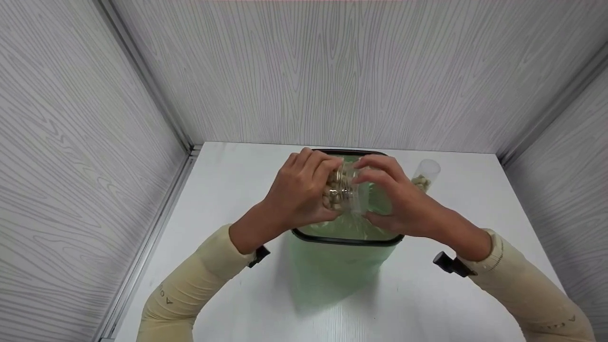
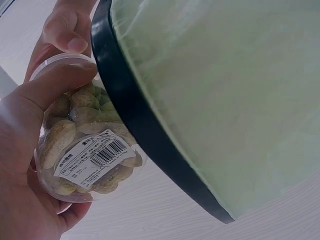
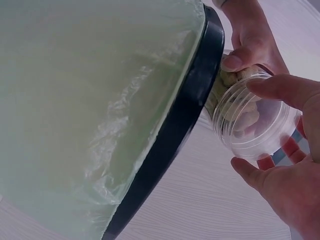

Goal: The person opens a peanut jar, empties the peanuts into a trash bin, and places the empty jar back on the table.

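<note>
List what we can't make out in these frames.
- Much of the bin's inside: head view, behind the left hand, right hand and jar.
- Second container's lower end: head view, behind the right hand.
- Label's fine print: left wrist view, too small.

Head view is bright: glare low on bench [image 1: 427,304], soft shadows by bin [image 1: 339,270]. Jar [image 1: 334,191] glints. Wrist views look hazier.

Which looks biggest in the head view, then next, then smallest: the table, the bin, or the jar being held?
1. Table
2. Bin
3. Held jar, partly covered but clearly smallest
</note>
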Demonstrator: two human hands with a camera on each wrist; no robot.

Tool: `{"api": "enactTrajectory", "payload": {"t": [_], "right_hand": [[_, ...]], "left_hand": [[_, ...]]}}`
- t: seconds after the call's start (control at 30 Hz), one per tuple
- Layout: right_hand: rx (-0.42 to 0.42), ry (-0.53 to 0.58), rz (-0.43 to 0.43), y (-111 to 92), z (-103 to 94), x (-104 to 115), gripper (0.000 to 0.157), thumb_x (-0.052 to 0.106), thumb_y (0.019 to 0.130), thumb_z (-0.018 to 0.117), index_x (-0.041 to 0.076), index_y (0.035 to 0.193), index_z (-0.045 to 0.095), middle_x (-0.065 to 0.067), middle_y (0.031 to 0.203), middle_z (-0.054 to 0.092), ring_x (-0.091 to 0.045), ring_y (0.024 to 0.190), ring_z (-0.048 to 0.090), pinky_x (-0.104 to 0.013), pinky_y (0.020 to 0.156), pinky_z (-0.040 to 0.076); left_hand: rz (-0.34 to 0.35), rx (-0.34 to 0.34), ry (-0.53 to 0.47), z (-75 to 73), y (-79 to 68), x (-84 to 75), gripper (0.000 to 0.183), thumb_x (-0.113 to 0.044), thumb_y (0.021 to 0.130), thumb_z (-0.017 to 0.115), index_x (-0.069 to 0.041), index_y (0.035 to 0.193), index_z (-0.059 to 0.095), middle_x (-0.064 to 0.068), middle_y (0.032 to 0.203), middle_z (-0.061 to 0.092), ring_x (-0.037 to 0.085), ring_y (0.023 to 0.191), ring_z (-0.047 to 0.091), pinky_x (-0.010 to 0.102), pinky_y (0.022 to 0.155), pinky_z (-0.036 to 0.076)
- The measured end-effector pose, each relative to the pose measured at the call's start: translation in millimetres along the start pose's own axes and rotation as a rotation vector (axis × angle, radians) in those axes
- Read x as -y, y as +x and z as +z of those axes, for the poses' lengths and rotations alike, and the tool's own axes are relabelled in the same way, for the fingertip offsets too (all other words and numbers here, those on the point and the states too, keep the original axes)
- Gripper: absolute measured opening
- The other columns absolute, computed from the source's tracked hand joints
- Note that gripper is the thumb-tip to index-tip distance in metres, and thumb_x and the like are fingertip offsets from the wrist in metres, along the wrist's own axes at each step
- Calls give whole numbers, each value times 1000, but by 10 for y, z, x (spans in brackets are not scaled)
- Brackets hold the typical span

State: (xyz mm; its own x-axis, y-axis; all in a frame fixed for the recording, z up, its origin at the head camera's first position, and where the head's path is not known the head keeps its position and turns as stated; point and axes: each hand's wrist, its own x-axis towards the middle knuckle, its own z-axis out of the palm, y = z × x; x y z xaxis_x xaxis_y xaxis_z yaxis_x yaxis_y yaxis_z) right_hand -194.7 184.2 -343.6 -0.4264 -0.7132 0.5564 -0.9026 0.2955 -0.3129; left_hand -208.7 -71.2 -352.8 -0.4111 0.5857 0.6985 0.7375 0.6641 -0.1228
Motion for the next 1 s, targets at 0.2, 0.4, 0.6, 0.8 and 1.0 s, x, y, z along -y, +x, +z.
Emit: {"api": "enactTrajectory", "payload": {"t": [0.2,0.4,0.6,0.8,1.0], "right_hand": [[-2,-33,57,-16,-20,-1,74,4,76,89,8,138,49,-19,150,37,-27,145,35,-29,107,48],[-30,-79,70,-33,-61,-13,74,8,74,91,10,138,53,-21,149,40,-31,143,36,-41,106,48],[-33,-86,132,-56,-98,-3,65,13,77,90,14,135,60,-21,151,40,-31,145,36,-46,113,45],[-61,-79,167,-68,-141,-4,66,13,75,92,16,135,63,-23,148,43,-33,141,41,-55,104,50],[-83,-97,200,-103,-171,-13,69,16,74,93,17,137,64,-22,145,47,-33,135,47,-51,99,52]], "left_hand": [[-8,-4,-10,4,-31,28,82,-54,68,89,-7,129,62,8,118,68,25,102,60,40,82,53],[-31,-16,-22,13,-58,53,80,-55,71,86,-6,129,61,8,119,67,25,103,60,41,84,53],[-46,-51,-27,4,-63,72,77,-57,74,82,-6,127,61,8,118,67,26,102,60,42,85,54],[-55,-66,-21,-13,-71,90,80,-57,71,85,-6,127,61,8,117,67,26,102,60,42,85,53],[-72,-68,-20,-25,-114,112,84,-54,66,89,-6,129,60,9,117,66,27,102,59,43,85,53]]}}
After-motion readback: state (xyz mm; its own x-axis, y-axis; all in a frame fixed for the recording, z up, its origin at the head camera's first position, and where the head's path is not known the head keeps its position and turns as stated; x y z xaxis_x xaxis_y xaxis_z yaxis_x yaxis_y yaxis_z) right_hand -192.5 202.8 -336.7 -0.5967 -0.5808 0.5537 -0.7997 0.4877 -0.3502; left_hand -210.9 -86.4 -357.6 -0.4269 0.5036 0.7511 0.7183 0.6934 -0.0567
